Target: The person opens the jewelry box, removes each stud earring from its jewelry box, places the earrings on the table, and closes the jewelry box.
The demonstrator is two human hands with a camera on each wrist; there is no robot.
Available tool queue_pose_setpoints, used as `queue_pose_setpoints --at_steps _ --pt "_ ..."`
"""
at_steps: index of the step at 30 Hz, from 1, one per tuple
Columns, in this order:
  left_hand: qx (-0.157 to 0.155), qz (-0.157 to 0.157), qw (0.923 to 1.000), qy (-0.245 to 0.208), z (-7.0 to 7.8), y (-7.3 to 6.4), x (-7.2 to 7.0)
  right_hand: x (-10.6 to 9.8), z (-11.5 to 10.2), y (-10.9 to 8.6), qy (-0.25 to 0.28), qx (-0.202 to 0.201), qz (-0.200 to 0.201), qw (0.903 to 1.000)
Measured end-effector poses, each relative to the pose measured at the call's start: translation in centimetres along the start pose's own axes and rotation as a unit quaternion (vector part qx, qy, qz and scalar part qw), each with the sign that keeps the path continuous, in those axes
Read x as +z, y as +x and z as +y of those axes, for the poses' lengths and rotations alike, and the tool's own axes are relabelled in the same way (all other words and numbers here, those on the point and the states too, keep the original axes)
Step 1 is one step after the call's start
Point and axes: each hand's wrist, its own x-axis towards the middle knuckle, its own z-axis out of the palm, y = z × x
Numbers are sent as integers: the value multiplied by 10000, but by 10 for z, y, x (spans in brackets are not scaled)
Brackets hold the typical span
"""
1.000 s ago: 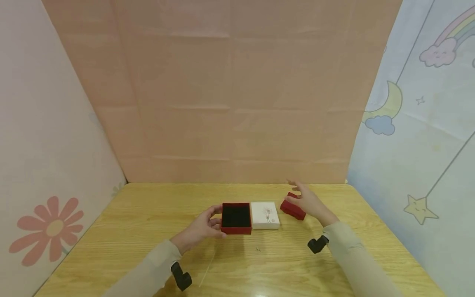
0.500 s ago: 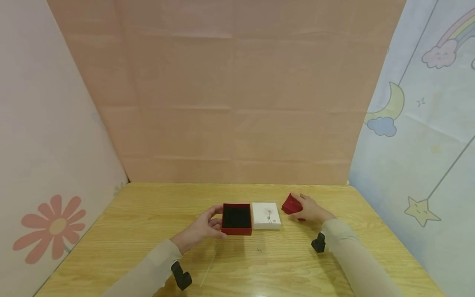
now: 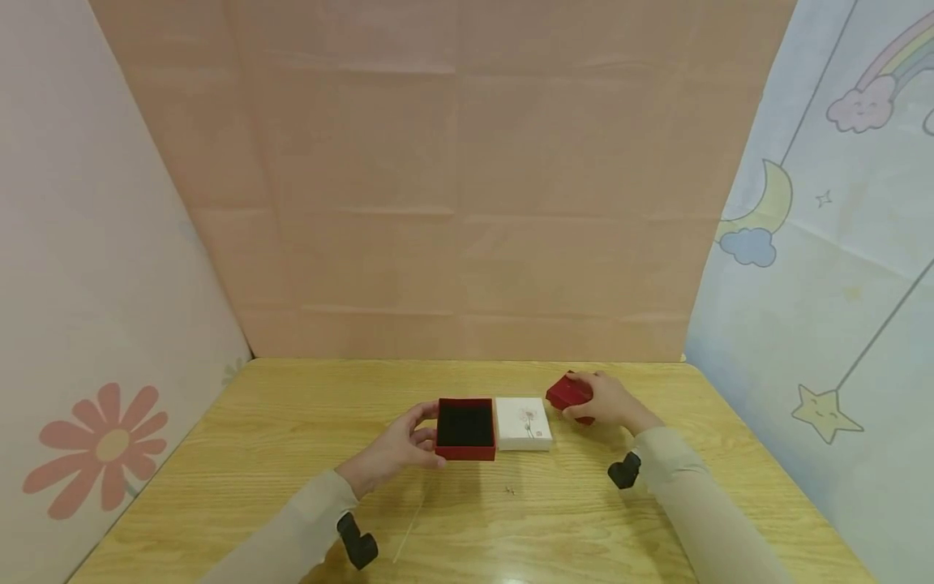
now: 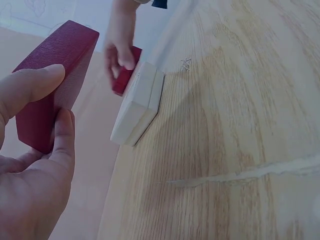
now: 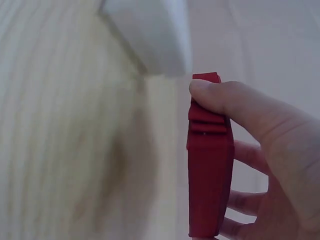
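Observation:
My left hand (image 3: 397, 446) holds a red box (image 3: 464, 455) by its left side, thumb at the front corner. In the head view its top is open and shows a black lining; the left wrist view shows the red box (image 4: 65, 60) from outside, tilted off the table. My right hand (image 3: 613, 401) grips a red box lid (image 3: 565, 393) with a folded, bow-like top; in the right wrist view the lid (image 5: 207, 175) lies between thumb and fingers. Between the hands sits a white box (image 3: 524, 422) with a flower print.
Several tiny shiny bits (image 3: 509, 491) lie on the wooden table (image 3: 292, 438) in front of the white box. A thin pale strip (image 3: 407, 533) lies near my left wrist. A tan backdrop (image 3: 452, 203) rises behind the table, with printed side panels.
My right hand has come down onto the red lid, gripped it and shifted it slightly left and back. My left hand and the red box have stayed put.

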Motion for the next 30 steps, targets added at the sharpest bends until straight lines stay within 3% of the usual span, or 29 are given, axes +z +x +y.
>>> queue_pose_setpoints --at_steps 5,10,17,24,30 --pt "-9 33 10000 48 -1 2 1 -17 -33 2 340 -415 410 9977" --pt "-7 50 9999 159 -2 3 3 -30 -77 -6 821 -773 424 9927" --pt "-5 8 9999 120 -1 4 6 -29 -123 -20 1231 -1451 285 9813" --pt "2 -121 9999 104 1 4 8 -17 -158 -32 1084 -1897 45 9758" --pt "54 -221 9997 9 0 5 9 -3 -170 -33 660 -2402 -218 9682"
